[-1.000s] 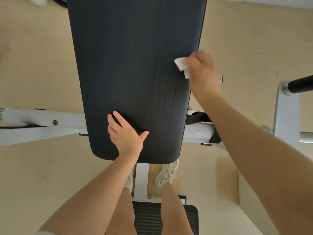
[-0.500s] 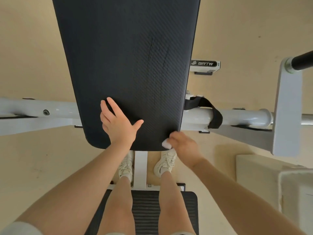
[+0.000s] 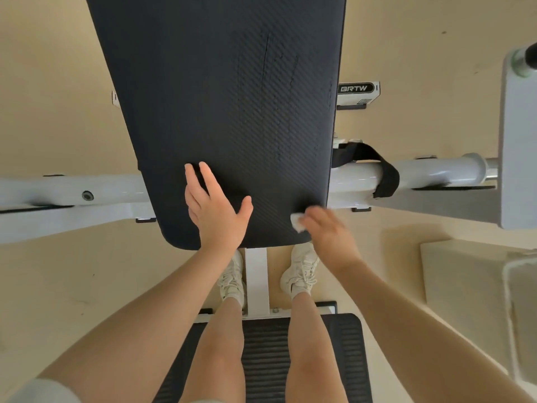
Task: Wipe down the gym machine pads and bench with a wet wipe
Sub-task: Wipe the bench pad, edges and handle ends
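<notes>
A pale beige floor fills the background, seen from straight above, with a raised beige block at the right whose far side runs out of frame. Across it lies a white tubular steel frame wrapped by a black fabric strap, and a small black plate lettered BRTW shows just beside the pad's right edge. The long black textured bench pad runs up the middle; its far end is cut off by the top of the picture, and faint streaks mark its right half.

The left hand lies flat and spread wide on the near end of the pad, palm down, holding nothing. The right hand is motion-blurred at the pad's near right corner, its fingers closed around a crumpled white wet wipe; only a small part of the wipe shows past the fingers, touching the pad's edge.

Below, two bare legs end in white sneakers on either side of a white upright post. A black ribbed seat pad sits partly hidden behind the legs.
</notes>
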A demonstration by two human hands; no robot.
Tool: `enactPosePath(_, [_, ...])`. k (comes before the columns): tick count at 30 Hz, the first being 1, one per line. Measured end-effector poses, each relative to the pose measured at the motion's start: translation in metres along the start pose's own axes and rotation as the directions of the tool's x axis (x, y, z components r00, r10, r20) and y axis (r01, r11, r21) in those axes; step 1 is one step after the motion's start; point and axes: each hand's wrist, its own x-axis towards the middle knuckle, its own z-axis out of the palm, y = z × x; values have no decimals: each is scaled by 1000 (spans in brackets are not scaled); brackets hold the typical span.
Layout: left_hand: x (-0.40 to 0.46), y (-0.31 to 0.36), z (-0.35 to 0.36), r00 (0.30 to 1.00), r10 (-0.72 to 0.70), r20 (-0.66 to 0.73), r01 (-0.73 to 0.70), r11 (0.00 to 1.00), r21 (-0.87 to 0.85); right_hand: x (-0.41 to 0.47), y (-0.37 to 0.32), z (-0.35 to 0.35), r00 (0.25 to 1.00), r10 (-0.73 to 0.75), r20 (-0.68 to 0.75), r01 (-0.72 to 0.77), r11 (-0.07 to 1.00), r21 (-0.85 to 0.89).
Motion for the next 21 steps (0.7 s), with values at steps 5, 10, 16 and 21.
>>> enactPosePath(5, [2,-17,-15,996,88,21,-87,995,-55,7,-10,-9,990,28,142,-33,999,34])
enactPosePath(10, [5,-19,-29,977,211,37,-212,977,38,123,-27,-88,903,336,-268,-249,917,311])
enactPosePath(16, [26,-19,-40,986,168,13,-169,984,54,198,-19,-112,653,636,-412,-443,761,473])
enactPosePath(21, [30,-32,-39,979,200,39,-203,975,87,207,-50,-78,738,505,-448,-383,860,339])
